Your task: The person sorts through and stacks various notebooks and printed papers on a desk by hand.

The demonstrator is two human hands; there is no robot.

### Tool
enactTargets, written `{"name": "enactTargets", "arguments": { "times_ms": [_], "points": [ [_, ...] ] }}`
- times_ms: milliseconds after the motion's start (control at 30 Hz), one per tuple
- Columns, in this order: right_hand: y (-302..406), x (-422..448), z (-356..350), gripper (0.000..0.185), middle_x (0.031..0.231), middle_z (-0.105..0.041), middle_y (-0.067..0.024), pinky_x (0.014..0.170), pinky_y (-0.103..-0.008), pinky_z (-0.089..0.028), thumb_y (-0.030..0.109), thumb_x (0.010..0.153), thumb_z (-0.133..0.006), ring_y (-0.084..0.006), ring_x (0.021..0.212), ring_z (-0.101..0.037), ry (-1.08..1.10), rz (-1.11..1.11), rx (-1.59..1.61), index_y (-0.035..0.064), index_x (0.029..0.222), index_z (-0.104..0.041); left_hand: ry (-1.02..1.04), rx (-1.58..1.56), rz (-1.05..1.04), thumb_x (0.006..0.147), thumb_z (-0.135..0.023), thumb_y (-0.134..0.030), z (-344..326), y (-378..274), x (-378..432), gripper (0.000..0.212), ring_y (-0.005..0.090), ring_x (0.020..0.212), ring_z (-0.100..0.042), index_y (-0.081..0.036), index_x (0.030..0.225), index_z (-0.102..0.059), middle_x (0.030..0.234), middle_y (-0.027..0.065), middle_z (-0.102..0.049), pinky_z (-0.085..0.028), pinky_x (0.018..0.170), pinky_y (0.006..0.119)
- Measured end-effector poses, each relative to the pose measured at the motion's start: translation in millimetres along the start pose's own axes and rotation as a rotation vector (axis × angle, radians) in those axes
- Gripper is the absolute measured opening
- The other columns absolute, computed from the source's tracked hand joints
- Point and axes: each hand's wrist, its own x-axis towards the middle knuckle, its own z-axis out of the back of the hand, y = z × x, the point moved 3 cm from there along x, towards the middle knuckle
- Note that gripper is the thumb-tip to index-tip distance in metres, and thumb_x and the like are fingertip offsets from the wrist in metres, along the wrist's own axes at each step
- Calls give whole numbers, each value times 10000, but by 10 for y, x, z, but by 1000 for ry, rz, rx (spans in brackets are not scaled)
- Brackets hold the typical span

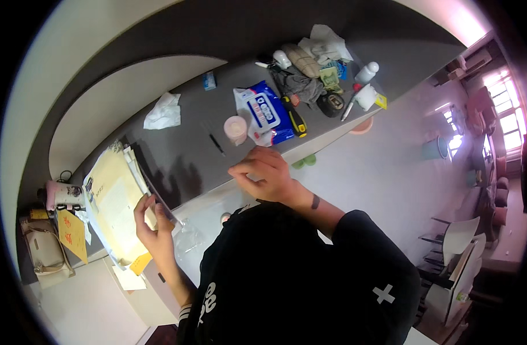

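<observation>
My left hand is at the right edge of a pale yellow printed paper packet with sheets stacked beneath it. Its thumb and index finger are apart; whether they touch the packet's edge is unclear. Over the front edge of a grey counter is my right hand, fingers curled and thumb tip drawn to the index finger, with nothing visible in it. Just beyond it lie a blue and white pack of wipes, a round pink container and a thin black pen-like stick.
A black-yellow tool handle, tape measure, grey cloth, white bottle and crumpled tissues crowd the counter's right. A tissue lies farther left. A cream handbag sits far left; white chairs stand right.
</observation>
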Motion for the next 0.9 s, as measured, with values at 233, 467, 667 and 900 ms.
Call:
{"name": "enactTargets", "arguments": {
  "times_ms": [233,467,667,900],
  "points": [
    [-361,-17,680,169,608,-527,-29,482,-283,-391,-14,584,-649,-186,532,-508,-41,-26,-113,79,706,-578,196,-53,-56,810,-522,-96,-692,-290,35,234,177,885,-552,6,1020,-503,886,104,-589,-378,829,272],
    [-591,-123,1042,186,565,-524,-16,467,-269,-383,-38,597,-644,-175,499,-502,-115,-152,-137,87,721,-584,240,-36,-116,751,-540,-17,-1098,-725,25,198,202,804,-593,-11,949,-537,827,117,-615,-426,739,284],
    [-594,-15,893,187,569,-519,-20,473,-265,-390,-40,600,-643,-176,512,-513,-13,-81,-43,71,737,-582,219,-13,-96,787,-538,-72,-1008,-638,-55,192,186,822,-583,9,962,-531,825,111,-612,-414,768,274],
    [-482,-14,630,188,608,-531,-25,482,-271,-391,-24,601,-650,-181,531,-511,0,-133,67,71,748,-581,233,-50,37,825,-528,-131,-759,-413,-170,220,168,842,-565,19,986,-514,863,92,-597,-407,781,263]
  ]
}}
